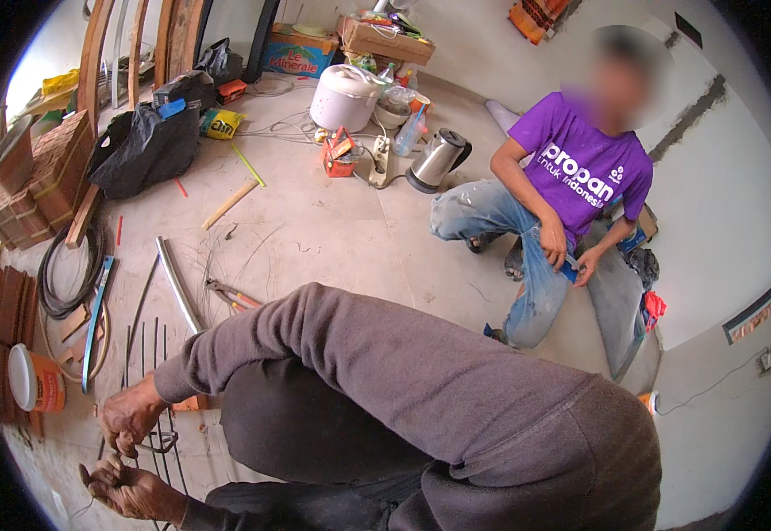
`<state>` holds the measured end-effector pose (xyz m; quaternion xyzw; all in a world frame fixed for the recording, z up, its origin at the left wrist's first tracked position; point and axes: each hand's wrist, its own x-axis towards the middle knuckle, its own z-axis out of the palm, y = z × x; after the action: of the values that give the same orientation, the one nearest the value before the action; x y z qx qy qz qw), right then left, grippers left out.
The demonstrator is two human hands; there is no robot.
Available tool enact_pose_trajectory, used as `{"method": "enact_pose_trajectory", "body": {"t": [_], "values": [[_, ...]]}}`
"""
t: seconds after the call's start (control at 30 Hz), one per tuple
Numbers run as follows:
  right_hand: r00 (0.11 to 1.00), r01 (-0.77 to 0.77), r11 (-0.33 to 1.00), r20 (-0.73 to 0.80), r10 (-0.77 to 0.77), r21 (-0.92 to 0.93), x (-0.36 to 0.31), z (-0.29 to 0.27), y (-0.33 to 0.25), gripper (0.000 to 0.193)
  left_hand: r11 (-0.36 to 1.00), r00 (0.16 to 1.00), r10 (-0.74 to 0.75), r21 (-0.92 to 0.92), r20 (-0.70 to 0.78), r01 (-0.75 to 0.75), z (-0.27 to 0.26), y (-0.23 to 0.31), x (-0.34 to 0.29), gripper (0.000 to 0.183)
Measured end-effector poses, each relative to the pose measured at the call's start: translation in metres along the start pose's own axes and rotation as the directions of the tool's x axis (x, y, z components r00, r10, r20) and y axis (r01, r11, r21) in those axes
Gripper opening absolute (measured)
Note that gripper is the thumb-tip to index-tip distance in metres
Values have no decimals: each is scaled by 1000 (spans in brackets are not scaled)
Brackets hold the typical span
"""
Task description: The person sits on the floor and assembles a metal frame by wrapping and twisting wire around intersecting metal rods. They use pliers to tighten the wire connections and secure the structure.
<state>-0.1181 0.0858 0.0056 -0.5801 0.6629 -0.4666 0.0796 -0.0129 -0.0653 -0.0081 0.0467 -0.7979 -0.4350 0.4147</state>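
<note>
Right hand (133, 412) curled downward, left hand (142, 493) just beside, near dark rods (154, 345).

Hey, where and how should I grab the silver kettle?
Probably by its black handle, from the right: the kettle stands upright, its handle juts out that way, and the power strip lies on its left.

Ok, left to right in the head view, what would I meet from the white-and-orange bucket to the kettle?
White-and-orange bucket → the person's right hand → pliers → rice cooker → kettle.
</note>
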Motion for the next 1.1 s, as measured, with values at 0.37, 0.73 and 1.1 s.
{"method": "enact_pose_trajectory", "body": {"t": [0.37, 0.73, 1.1], "values": [[991, 114, 757, 126, -42, -643, -9, -15, -30, 11, 983, 1000, 3, 186, -10, -1, -11, -16, 3, 22], [998, -65, 992, 12, 67, -105, -2, 13, 23, 12, 477, 943, -289, -829, 167, 293, 15, 7, -9, 22], [990, -133, 849, -23, 141, -511, -20, -2, -9, 21, 973, 995, 90, 217, -48, -78, -6, -38, 1, 17]]}}
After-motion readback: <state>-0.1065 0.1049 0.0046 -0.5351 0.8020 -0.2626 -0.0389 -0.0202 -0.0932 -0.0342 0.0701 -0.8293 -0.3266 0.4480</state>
